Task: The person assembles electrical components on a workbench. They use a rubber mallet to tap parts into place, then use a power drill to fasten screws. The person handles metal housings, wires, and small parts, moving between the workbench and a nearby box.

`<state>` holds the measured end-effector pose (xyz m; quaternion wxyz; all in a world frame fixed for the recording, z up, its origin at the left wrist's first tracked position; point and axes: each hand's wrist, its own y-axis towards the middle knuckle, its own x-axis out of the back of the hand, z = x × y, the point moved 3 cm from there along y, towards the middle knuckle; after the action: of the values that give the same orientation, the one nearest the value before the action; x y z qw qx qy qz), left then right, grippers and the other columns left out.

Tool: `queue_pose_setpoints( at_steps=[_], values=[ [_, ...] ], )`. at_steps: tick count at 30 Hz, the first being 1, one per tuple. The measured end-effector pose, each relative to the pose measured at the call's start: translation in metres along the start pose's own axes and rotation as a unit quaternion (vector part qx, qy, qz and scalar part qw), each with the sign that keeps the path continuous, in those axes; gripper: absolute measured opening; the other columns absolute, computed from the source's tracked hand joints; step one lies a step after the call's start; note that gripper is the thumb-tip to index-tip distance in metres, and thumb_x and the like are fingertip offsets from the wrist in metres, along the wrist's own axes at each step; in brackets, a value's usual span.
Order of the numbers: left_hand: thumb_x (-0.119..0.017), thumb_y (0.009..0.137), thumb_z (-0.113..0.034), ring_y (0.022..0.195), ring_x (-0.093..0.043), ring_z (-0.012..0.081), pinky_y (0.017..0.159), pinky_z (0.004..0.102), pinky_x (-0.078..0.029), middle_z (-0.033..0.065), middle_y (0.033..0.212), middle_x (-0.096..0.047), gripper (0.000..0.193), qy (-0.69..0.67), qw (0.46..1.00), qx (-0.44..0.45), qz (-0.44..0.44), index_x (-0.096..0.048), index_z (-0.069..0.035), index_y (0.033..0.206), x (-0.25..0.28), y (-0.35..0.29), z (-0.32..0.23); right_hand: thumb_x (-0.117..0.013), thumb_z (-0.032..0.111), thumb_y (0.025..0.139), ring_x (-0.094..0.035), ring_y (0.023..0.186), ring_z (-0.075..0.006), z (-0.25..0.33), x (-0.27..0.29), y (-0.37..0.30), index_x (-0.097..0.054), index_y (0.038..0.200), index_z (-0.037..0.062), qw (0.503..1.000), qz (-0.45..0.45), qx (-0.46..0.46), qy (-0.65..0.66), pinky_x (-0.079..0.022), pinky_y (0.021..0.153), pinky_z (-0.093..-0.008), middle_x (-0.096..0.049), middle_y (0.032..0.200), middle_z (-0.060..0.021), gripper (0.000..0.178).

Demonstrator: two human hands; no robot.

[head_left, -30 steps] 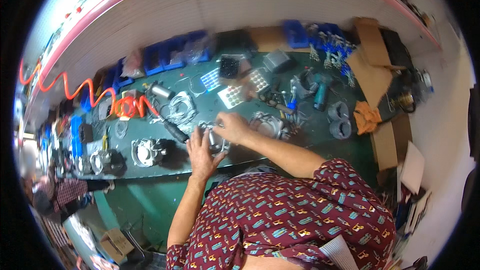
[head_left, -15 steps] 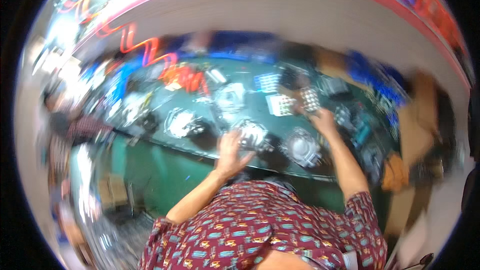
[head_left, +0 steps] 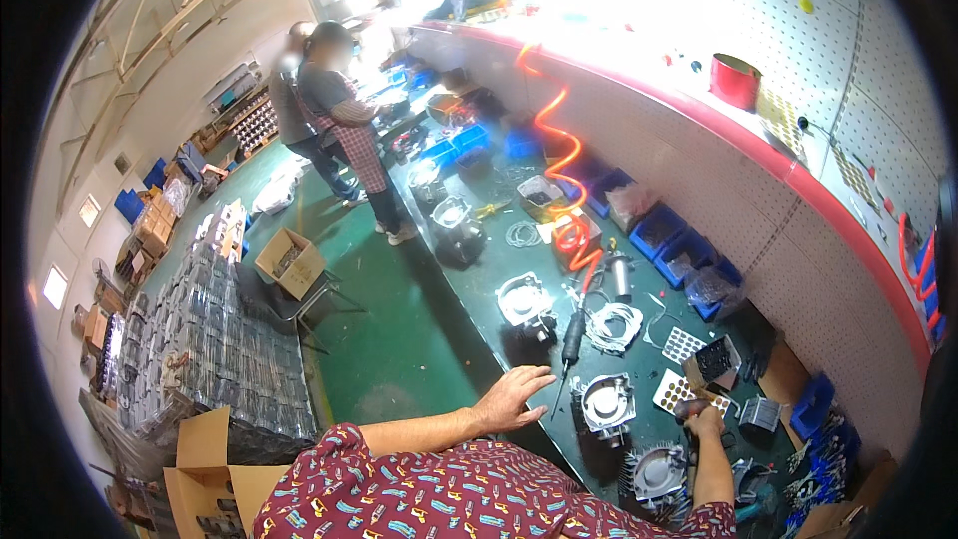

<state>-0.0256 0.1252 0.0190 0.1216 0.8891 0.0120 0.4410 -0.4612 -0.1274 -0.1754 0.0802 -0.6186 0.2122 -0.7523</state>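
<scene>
My left hand [head_left: 516, 399] hovers at the bench's front edge with fingers stretched out, holding nothing. Close to its fingertips lies a black power screwdriver [head_left: 573, 337] on an orange coiled hose [head_left: 573, 230]. My right hand [head_left: 707, 422] reaches over the bench, fingers bent around a small dark thing I cannot make out. Just beyond those fingers is a white sheet of round dark stickers [head_left: 672, 391]; a second sticker sheet [head_left: 684, 344] lies farther back. Between my hands sits a silver metal housing [head_left: 607, 404], with another metal housing [head_left: 659, 471] nearer me.
More housings [head_left: 524, 299] line the green bench [head_left: 469, 304] leftward. A coil of white cable [head_left: 613, 327] and blue bins [head_left: 684, 258] stand behind. Two people work farther along. Wrapped stacks of parts [head_left: 220, 339] and an open carton [head_left: 289, 262] are at left.
The view has swung left along the bench. My left hand has moved off a housing to the bench edge. The sticker sheet that was in my right hand is no longer lifted.
</scene>
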Motion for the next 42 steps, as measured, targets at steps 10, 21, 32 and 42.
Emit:
queue_pose_setpoints(
  at_steps=[10, 21, 32, 42],
  values=[
    [-0.073, 0.087, -0.024, 0.128, -0.052, 0.0371, 0.109, 0.0471, -0.042, 0.0189, 0.137, -0.057, 0.054, -0.033, 0.994, 0.066, -0.082, -0.057, -0.005, 0.135, 0.071, -0.055, 0.127, -0.062, 0.007, 0.08, -0.063, 0.069, -0.0314, -0.044, 0.08, -0.017, -0.068, 0.093, -0.0055, 0.888, -0.368, 0.167, 0.219, -0.049, 0.069, -0.0413, -0.067, 0.079, -0.0241, 0.019],
    [-0.077, 0.082, -0.029, 0.131, -0.051, 0.0368, 0.113, 0.0475, -0.039, 0.0186, 0.141, -0.056, 0.065, 0.023, 0.975, 0.123, -0.185, -0.055, -0.003, 0.138, 0.257, -0.118, 0.302, -0.067, 0.016, 0.095, -0.068, 0.088, -0.0252, 0.275, 0.201, -0.155, -0.069, 0.116, -0.0041, 0.718, -0.59, 0.226, 0.292, -0.052, 0.082, -0.0368, -0.074, 0.102, -0.0167, 0.029],
    [-0.08, 0.079, -0.043, 0.138, -0.046, 0.0374, 0.116, 0.0488, -0.034, 0.0245, 0.146, -0.048, 0.093, -0.037, 0.983, 0.13, -0.122, -0.038, 0.001, 0.15, 0.371, 0.0, 0.391, -0.068, -0.001, 0.082, -0.063, 0.083, -0.01, 0.804, 0.041, -0.322, -0.072, 0.098, -0.001, 0.678, -0.006, 0.453, 0.579, -0.051, 0.074, -0.0263, -0.07, 0.092, -0.0031, 0.016],
    [-0.075, 0.087, -0.022, 0.086, -0.072, 0.0384, 0.073, 0.0424, -0.055, 0.0225, 0.087, -0.071, 0.03, -0.047, 0.822, 0.475, -0.309, -0.068, -0.001, 0.107, 0.477, -0.13, 0.636, -0.071, 0.014, 0.085, -0.064, 0.081, -0.0115, 1.156, -0.124, -0.295, -0.073, 0.107, -0.0012, 0.705, 0.374, 0.378, 0.469, -0.051, 0.073, -0.0279, -0.073, 0.094, -0.0056, 0.027]
  ],
)
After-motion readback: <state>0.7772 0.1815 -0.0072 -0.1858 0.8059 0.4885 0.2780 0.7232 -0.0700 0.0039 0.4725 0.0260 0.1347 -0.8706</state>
